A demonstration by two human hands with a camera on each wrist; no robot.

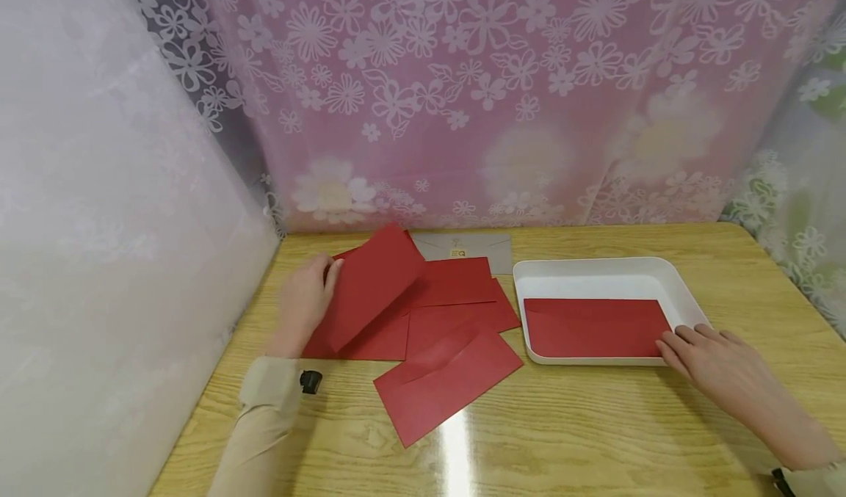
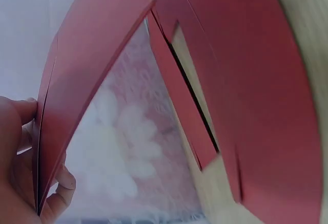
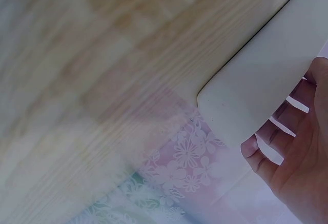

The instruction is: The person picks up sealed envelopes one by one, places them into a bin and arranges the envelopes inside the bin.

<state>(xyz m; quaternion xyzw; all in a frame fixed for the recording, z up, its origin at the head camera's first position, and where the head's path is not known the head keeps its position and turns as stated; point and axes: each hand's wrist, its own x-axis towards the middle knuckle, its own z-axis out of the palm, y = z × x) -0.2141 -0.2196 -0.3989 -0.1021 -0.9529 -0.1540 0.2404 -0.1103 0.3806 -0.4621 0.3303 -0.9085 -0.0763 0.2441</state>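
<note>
My left hand (image 1: 305,299) grips one end of a red envelope (image 1: 377,288), raised and tilted above other red envelopes; the left wrist view shows the fingers and thumb around its edge. Under it, several red envelopes (image 1: 456,284) overlap on the table, and one lies slanted (image 1: 452,387) nearer the front. At the right stands a white tray (image 1: 595,268), with a red envelope (image 1: 595,328) flat inside. My right hand (image 1: 717,365) holds the tray's right rim near the front corner, fingers bent over the edge in the right wrist view.
A grey envelope (image 1: 499,251) with a small gold mark lies behind the red ones, partly covered. The wood-grain table (image 1: 562,431) meets a floral curtain (image 1: 463,115) at the back and a pale sheet (image 1: 119,225) on the left.
</note>
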